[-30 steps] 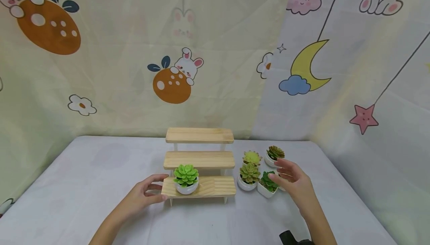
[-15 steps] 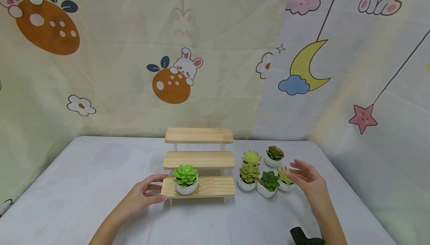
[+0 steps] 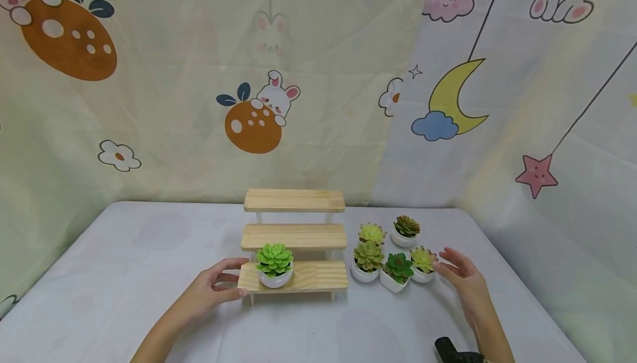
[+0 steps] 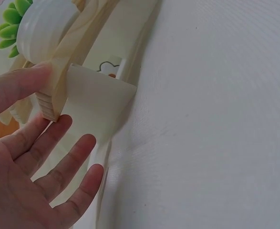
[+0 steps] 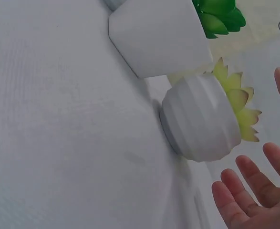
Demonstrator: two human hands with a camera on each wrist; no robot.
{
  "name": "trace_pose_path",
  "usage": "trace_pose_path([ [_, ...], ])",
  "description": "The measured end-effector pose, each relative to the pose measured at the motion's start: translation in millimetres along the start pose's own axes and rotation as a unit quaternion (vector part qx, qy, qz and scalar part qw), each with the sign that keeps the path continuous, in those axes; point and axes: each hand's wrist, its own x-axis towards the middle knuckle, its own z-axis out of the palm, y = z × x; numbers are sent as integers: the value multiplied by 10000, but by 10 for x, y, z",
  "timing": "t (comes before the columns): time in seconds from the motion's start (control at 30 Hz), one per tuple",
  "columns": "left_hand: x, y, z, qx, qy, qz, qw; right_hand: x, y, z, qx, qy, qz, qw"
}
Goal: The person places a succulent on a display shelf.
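Note:
A three-tier wooden display stand (image 3: 293, 237) stands on the white table, and a bright green succulent in a round white pot (image 3: 275, 266) sits on its lowest step. My left hand (image 3: 206, 290) pinches the left end of that step, thumb on top and fingers beneath; the thumb (image 4: 23, 86) shows in the left wrist view. Over on the right, my right hand (image 3: 465, 283) holds nothing, its fingers spread beside a yellow-green succulent (image 3: 423, 262). That plant's ribbed white pot (image 5: 202, 119) lies just off the fingertips in the right wrist view.
Left of that plant is a dark green succulent (image 3: 398, 269) in an angular white pot. An olive-green succulent (image 3: 368, 258), a pale green one (image 3: 372, 234) and a brownish one (image 3: 407, 227) cluster around it. A printed cloth (image 3: 318, 86) hangs behind the table.
My right hand has drawn back rightward from over the dark green succulent to the outer side of the yellow-green one, uncovering both. The left hand keeps its hold on the stand.

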Motion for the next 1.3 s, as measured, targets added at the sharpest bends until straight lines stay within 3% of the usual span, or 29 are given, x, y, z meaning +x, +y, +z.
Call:
trace_pose_path([
  [0.17,-1,7,1,-70,-29,-108,9999,-123,-135,20,205,-498,358,9979],
  [0.5,1,1,-2,-56,-4,-39,10000,-87,-96,39,-396,-984,800,9911],
  [0.83,-6,-3,-6,-67,-39,65,9999,-71,-66,116,-1270,-945,633,9854],
  [1.3,0,-3,-8,-106,-54,-78,9999,-69,-84,173,-1690,-827,608,9803],
])
